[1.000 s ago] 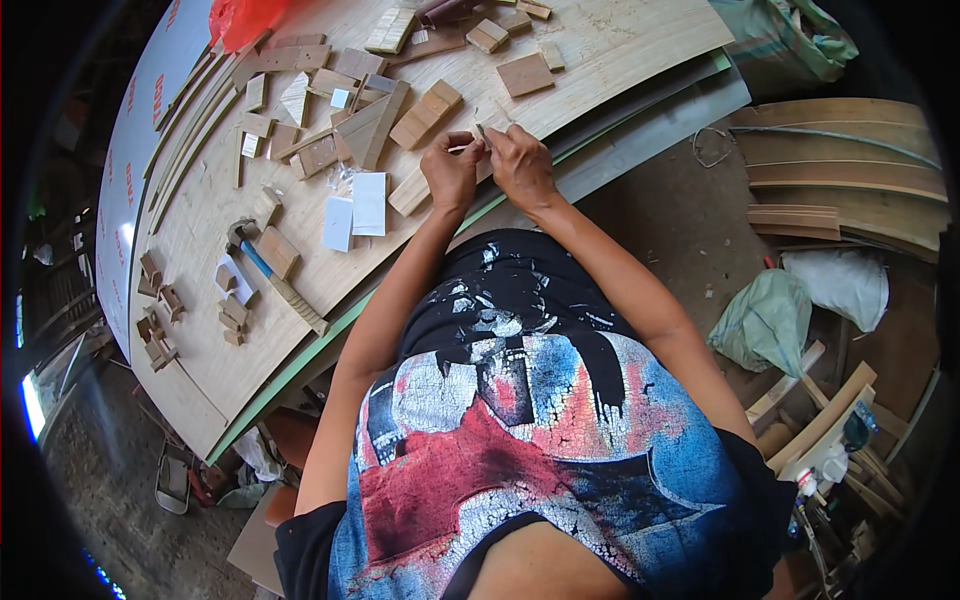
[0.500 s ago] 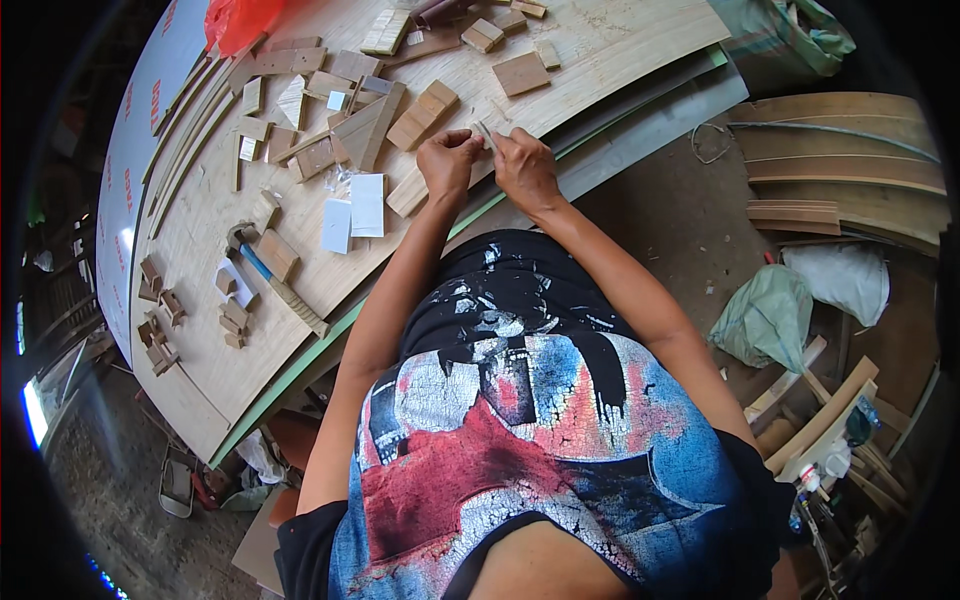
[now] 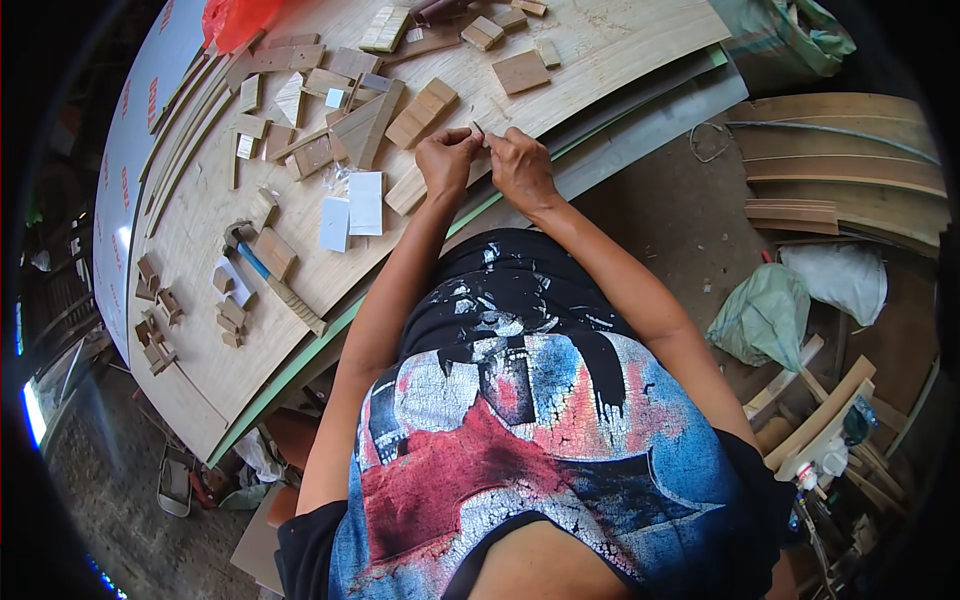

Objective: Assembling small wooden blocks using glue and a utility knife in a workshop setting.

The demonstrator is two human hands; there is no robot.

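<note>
Close together over the near edge of the plywood-topped bench [image 3: 560,115], both my hands pinch at one small thin strip [image 3: 478,128]. My left hand [image 3: 447,160] is closed, with its thumb and fingertips at the strip's left side. My right hand [image 3: 522,168] is closed on the right side, its fingers curled. The strip looks dark and narrow; its material is too small to tell, and my fingers cover part of it. Just left of my left hand lie a wood block [image 3: 407,190] and two white rectangular pieces [image 3: 367,203].
Wooden blocks [image 3: 422,113] lie scattered over the board. A claw hammer [image 3: 265,272] with a blue-and-wood handle rests at the left. A red plastic bag [image 3: 238,22] is at the far edge. Curved wood panels [image 3: 840,150] and a green sack [image 3: 762,315] stand to the right.
The strip has turned between my fingers and now shows a thinner, darker edge. My right hand has shifted slightly left. The things on the bench lie as before.
</note>
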